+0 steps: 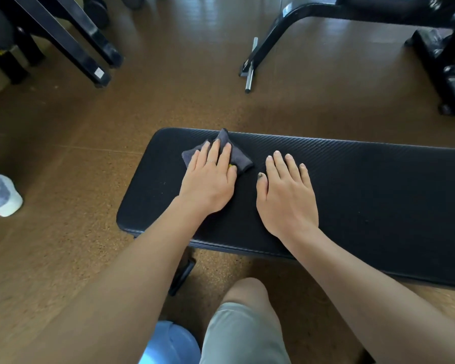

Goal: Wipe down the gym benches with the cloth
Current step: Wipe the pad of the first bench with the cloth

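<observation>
We see left hand (210, 177) flat on cloth (241, 158), fingers straight and close together, pressing it onto bench (378, 195) near its left end. Right hand (286, 195) flat on bare pad just beside cloth, fingers slightly spread, holding nothing. Brown floor (63, 245); other frames (352, 11) behind.

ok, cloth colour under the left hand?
Dark grey cloth, pressed flat on the black bench pad by the left hand; head view.

Black ribbed bench (352, 195), grey cloth (238, 156)
</observation>
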